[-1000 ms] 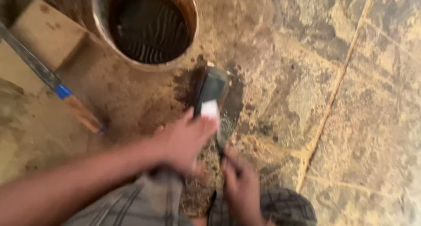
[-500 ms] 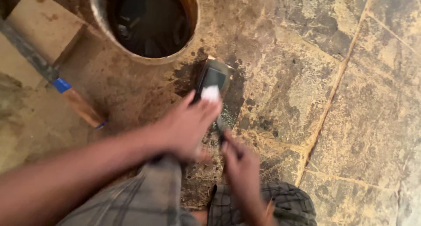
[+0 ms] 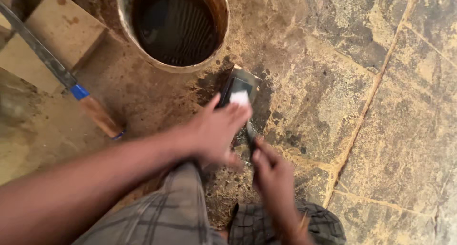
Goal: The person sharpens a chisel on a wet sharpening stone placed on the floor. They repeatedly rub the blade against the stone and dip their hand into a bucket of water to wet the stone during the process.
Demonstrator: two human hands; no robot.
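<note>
Down at the floor, the left hand point(image 3: 216, 131) presses a small white pad point(image 3: 239, 98) under its fingertips onto a dark flat metal piece point(image 3: 243, 85); grip closed on the pad, fingers bunched, thumb out to the side. The right hand point(image 3: 271, 176) sits just behind it, grip closed on a thin dark handle point(image 3: 251, 132) that runs up to the metal piece, holding it tilted against the stained stone floor point(image 3: 381, 131).

Since a second ago: the left hand has slid forward, from the near end of the metal piece up toward its far end, pad with it. The right hand has hardly shifted. Reads as one stroke of a back-and-forth rub along the face of the metal, the other hand bracing; the piece itself stays where it was, on the wet dark patch just below the bucket.

Outward: round bucket point(image 3: 173, 26) of dark liquid near the floor's far edge, close to the metal piece but not touching. Wet brown staining spreads between them. To the far left, a long tool with a blue band and wooden handle point(image 3: 97, 114) lies across a pale stone block point(image 3: 57, 40). Checked fabric point(image 3: 162, 216) at the near edge, over both knees. A grout line runs diagonally on the right.
</note>
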